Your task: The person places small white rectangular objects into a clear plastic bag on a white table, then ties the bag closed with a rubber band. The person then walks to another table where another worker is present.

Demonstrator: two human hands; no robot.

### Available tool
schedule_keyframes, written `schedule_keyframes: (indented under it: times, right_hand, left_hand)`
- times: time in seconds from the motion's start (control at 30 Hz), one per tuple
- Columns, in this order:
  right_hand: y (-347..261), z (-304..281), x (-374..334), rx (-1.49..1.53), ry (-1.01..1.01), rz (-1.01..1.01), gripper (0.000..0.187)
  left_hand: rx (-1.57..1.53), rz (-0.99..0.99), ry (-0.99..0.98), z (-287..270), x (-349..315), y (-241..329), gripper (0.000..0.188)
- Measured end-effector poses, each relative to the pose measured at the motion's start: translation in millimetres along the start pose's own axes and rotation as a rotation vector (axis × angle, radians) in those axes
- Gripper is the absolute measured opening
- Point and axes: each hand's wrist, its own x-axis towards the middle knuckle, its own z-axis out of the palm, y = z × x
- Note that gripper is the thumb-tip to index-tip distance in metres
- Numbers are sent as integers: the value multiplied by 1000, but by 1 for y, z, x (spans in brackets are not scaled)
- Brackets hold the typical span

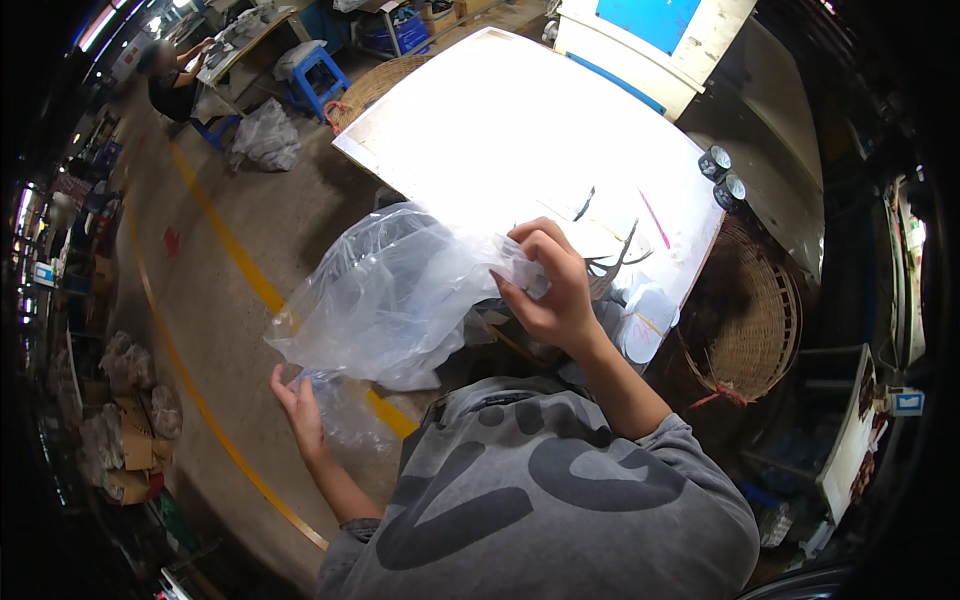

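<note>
A large clear plastic bag hangs slack in front of me, beside the left edge of the white-topped table. My right hand is closed on the bag's gathered end, thumb and fingers pinching the film above the table's near edge. Lower and to the left, my left hand has its fingers stretched up and apart, close under the bag's lower left edge. Clear film reaches down beside its thumb; whether the fingers touch it I cannot make out. Near my right hand lie dark-handled scissors and a stack of pale cut pieces.
The brightly lit table carries a pink pen and two dark rolls at its right edge. A wicker basket stands on the right. Another person sits far left near a blue stool. Yellow lines mark the floor.
</note>
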Motion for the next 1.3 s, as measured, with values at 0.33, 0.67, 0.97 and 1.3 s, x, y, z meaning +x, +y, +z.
schedule_keyframes:
  times: [0.33, 0.67, 0.97, 1.3]
  right_hand:
    - [-17, 16, -51, -22, -401, -297, 30]
    - [-20, -40, -77, 56, -284, -66, 19]
    - [-11, -107, -102, -720, 148, 682, 34]
    - [19, -96, -127, -1131, -17, 922, 79]
  left_hand:
    - [-458, 313, -985, 35, -44, 99, 33]
    - [-15, 127, -1426, 118, -95, 107, 48]
    - [-43, 571, -1241, 123, -69, 126, 35]
    - [222, 550, -1162, 127, -80, 114, 50]
